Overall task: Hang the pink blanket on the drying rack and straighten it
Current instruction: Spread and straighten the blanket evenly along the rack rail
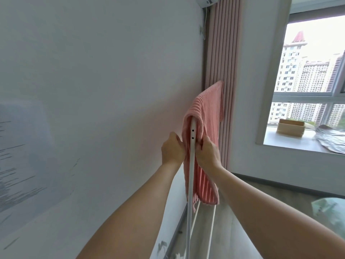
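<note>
The pink ribbed blanket [207, 116] hangs folded over the top bar of a white drying rack [190, 180], seen end-on in the middle of the view. One half falls on the wall side, the other on the room side. My left hand [172, 149] grips the blanket's near edge on the wall side of the rack's upright. My right hand [207, 153] pinches the near edge on the room side, level with the left. The rack's top bar is hidden under the cloth.
A white wall [93, 90] runs close along the left of the rack. Pink curtains [223, 43] hang behind it. A window sill at right holds a cardboard box [290, 127] and crumpled foil. Grey floor lies to the right of the rack's legs.
</note>
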`<state>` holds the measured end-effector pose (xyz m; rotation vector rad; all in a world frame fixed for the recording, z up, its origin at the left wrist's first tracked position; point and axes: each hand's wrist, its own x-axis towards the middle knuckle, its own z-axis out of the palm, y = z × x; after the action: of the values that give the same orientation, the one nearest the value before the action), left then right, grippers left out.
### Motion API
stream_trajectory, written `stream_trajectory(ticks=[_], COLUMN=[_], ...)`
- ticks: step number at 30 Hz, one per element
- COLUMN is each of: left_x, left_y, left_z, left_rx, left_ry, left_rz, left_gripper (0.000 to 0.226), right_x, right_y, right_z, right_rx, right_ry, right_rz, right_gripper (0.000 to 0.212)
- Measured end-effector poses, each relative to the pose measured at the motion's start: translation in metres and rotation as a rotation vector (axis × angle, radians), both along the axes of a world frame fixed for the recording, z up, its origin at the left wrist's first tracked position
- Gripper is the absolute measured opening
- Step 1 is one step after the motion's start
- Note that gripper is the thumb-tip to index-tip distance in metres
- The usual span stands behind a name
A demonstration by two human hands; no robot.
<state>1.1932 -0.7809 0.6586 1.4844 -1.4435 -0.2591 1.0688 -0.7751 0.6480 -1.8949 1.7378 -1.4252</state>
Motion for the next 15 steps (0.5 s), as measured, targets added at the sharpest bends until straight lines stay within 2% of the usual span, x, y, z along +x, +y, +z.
stream_trajectory(ticks=[3,6,7,10,13,15], left_x=[0.003,0.003,0.001,-0.005,-0.008,-0.009], left_y=[0.0,-0.003,-0.005,-0.009,-0.012,-0.014], left_z=[-0.001,-0.006,-0.008,-0.012,-0.013,-0.016], left_rx=[-0.045,0.04,0.064,0.018,-0.015,-0.007], left_ry=[0.049,0.15,0.153,0.043,-0.048,-0.063], left_rz=[-0.036,-0.226,-0.254,-0.227,-0.177,-0.165], left_gripper=[0.006,0.042,0.042,0.013,0.023,0.021], right_x=[0.002,0.004,0.004,0.007,0.015,0.021], right_y=[-0.002,-0.005,-0.006,-0.004,0.006,0.012], right_z=[-0.003,-0.003,-0.004,-0.005,0.001,0.003], right_rx=[0.004,0.02,0.026,-0.019,-0.181,-0.275], right_ry=[0.003,-0.007,-0.013,-0.048,-0.121,-0.133], right_rz=[-0.021,-0.024,-0.021,-0.021,-0.041,-0.015], right_gripper=[0.017,0.017,0.018,0.017,0.026,0.03])
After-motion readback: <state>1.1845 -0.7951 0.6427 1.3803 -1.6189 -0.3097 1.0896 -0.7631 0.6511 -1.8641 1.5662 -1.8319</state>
